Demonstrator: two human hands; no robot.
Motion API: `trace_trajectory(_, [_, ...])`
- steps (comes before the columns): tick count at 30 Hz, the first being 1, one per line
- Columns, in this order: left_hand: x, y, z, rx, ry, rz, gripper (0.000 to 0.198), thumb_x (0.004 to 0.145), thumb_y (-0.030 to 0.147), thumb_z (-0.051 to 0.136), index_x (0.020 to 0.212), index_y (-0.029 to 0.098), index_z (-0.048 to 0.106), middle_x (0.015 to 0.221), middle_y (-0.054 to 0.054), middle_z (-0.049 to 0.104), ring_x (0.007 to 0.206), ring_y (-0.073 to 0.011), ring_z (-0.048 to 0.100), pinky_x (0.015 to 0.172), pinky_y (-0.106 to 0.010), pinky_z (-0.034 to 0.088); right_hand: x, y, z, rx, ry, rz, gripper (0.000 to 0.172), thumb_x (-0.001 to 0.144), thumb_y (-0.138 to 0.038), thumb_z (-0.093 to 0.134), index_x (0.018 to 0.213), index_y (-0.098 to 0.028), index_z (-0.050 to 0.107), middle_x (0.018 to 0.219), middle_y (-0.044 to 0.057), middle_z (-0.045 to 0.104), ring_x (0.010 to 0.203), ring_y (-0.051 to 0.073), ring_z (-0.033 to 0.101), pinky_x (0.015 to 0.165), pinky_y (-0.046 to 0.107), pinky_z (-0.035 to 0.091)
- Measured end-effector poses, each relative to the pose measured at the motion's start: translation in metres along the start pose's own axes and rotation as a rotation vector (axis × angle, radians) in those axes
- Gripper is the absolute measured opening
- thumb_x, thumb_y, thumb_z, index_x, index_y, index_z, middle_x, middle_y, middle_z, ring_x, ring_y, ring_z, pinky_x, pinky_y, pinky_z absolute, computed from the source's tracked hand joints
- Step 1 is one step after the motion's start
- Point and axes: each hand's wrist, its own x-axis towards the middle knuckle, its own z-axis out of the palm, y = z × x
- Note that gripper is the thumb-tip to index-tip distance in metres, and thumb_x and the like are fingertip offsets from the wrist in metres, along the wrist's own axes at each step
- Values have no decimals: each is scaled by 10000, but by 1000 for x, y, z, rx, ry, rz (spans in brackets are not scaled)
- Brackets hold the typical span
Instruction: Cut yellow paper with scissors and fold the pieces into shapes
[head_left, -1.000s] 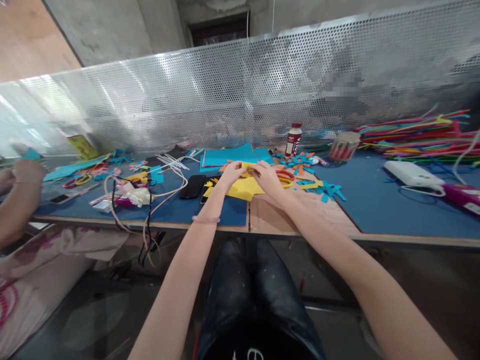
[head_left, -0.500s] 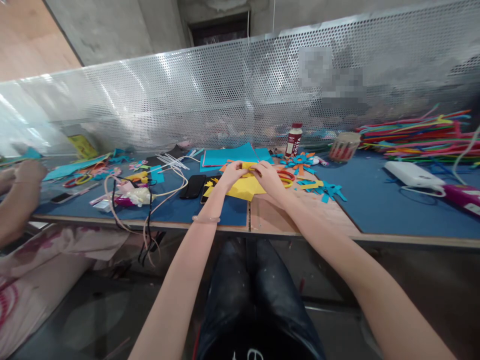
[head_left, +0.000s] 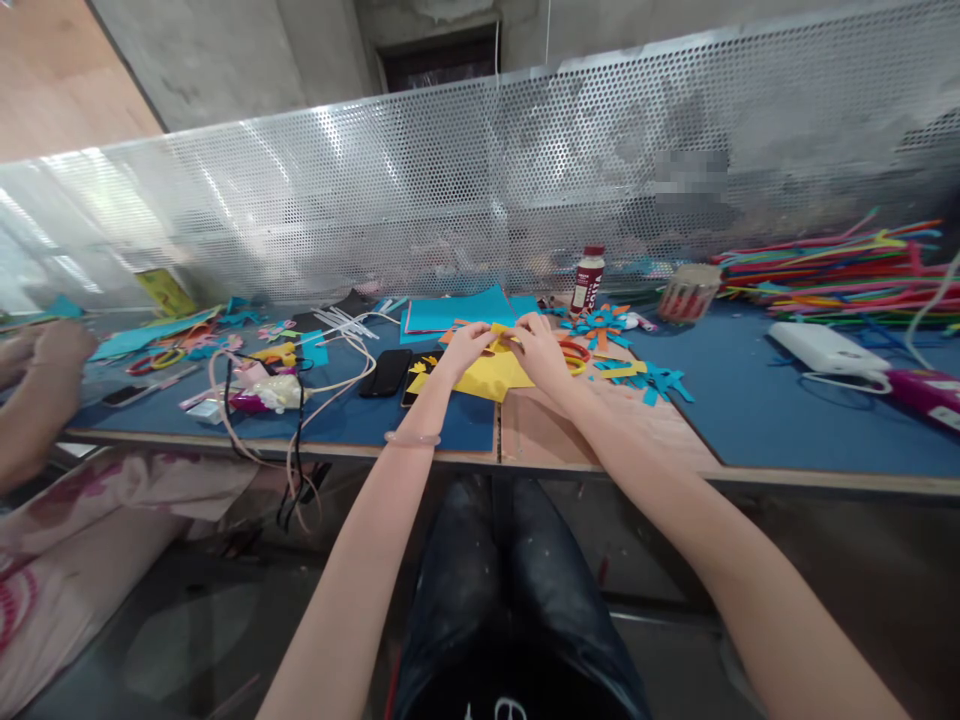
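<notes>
Between the fingertips of my left hand (head_left: 465, 350) and my right hand (head_left: 538, 350) is a small yellow paper piece (head_left: 499, 338), partly hidden by the fingers. Both hands pinch it, just above a larger yellow sheet (head_left: 484, 380) on the table. Scissors with red and yellow handles (head_left: 576, 357) lie beside my right hand, partly covered by it. To the left of my left hand are a black phone (head_left: 386, 373) and small yellow cut pieces (head_left: 420, 374). Blue sheets (head_left: 457, 310) lie behind the hands.
Blue and orange paper flowers (head_left: 600, 325) and a bottle (head_left: 588, 280) stand to the right. Farther right are a clear jar (head_left: 688, 294), a white device (head_left: 821, 350) and bundled pipe cleaners (head_left: 840, 270). Cables (head_left: 289, 450) hang over the front edge at left, near another person's hand (head_left: 56, 355).
My right hand has shifted slightly up and its fingers are more bent. The small yellow paper has turned and shows less between my fingers.
</notes>
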Motion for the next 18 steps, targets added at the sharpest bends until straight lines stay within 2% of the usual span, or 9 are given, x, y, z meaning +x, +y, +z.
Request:
trace_trajectory(6, [-2, 3, 2, 5, -2, -29, 211, 788, 346, 519, 820, 164, 623, 835, -46, 605, 771, -140, 575, 641, -238, 501, -2, 6, 2, -9, -33, 6, 217, 876, -317, 502, 1008, -160, 573, 1067, 59, 569, 957, 187, 544, 830, 403, 444])
trace_trajectory(18, [-3, 7, 4, -3, -31, -67, 249, 803, 369, 519, 878, 156, 625, 876, -56, 629, 789, -140, 595, 680, -253, 505, -1, 4, 4, 40, 14, 128, 232, 877, -332, 506, 998, -146, 575, 999, 50, 596, 883, 167, 578, 781, 376, 475])
